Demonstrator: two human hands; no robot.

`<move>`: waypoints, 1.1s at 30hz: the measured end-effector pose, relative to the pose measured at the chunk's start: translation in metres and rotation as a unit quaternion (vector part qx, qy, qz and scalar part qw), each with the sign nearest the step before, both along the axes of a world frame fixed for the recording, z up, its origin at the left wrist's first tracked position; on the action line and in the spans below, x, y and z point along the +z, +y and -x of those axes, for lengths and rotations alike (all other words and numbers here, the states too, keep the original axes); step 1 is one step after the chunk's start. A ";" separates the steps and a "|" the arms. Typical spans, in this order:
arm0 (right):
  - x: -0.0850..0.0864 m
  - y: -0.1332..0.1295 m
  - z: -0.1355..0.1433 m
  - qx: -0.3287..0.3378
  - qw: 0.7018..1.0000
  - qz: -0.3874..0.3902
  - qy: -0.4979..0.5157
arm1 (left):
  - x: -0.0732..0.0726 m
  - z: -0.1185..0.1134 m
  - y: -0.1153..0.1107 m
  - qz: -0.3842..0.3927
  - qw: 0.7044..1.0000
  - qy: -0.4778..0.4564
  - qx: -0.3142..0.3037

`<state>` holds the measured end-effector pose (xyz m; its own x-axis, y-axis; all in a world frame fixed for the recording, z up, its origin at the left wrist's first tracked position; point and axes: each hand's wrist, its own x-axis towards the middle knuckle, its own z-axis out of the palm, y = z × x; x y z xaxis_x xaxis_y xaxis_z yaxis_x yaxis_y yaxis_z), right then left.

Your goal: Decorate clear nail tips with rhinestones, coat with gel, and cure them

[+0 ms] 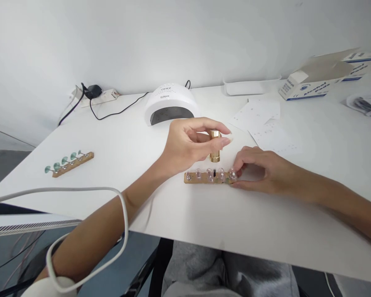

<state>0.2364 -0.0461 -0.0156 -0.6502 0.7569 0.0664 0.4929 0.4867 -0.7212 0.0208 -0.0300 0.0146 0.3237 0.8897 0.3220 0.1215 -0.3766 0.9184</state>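
A gold-capped nail polish brush (214,146) is pinched between the thumb and fingers of my left hand (190,142). Its short dark tip points down at the clear pieces in the middle of a wooden strip (189,180). Several small, clear, glittery nail tips (209,174) stand in a row along that strip, which lies on the white table. At the strip's right end, my right hand (259,169) is closed with thumb and fingers on either side, beside the last clear piece. Whether the brush touches a piece I cannot tell.
A second wooden strip (74,164) with several green pieces lies at left. Behind my left hand stands a white nail lamp (173,101). Spotted paper sheets (262,119), a white tray (250,87) and an open box (309,84) are toward the back right. A white cable (80,189) crosses my left arm.
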 end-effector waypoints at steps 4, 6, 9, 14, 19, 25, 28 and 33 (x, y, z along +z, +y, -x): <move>0.000 0.000 -0.002 -0.004 1.000 -0.001 -0.013 | -0.001 -0.002 -0.004 0.023 0.999 0.011 -0.033; -0.001 0.000 -0.002 -0.003 1.000 -0.002 -0.017 | -0.002 -0.002 -0.003 0.021 0.999 0.015 -0.036; 0.000 0.001 -0.002 0.002 1.000 -0.007 -0.010 | -0.004 0.000 0.000 0.014 1.000 0.016 -0.023; -0.001 0.002 -0.001 0.008 1.000 -0.013 0.007 | -0.004 0.004 0.006 -0.006 1.000 0.004 -0.003; -0.004 0.002 -0.002 0.013 1.000 -0.006 0.011 | 0.000 0.003 0.006 -0.008 1.000 -0.011 0.014; -0.004 0.003 -0.002 0.016 1.000 -0.017 -0.001 | -0.002 0.001 0.001 0.036 0.999 -0.011 -0.033; -0.003 0.003 -0.002 0.015 1.000 -0.024 0.000 | -0.005 0.001 0.002 0.023 0.999 0.009 -0.025; -0.005 0.003 -0.002 0.018 0.999 -0.026 0.004 | -0.004 0.002 0.004 -0.014 1.000 0.011 0.000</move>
<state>0.2386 -0.0434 -0.0207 -0.6768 0.7278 0.1110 0.4678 0.5415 -0.6985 0.0184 -0.0261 0.0105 0.3318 0.8802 0.3394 0.1418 -0.4022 0.9045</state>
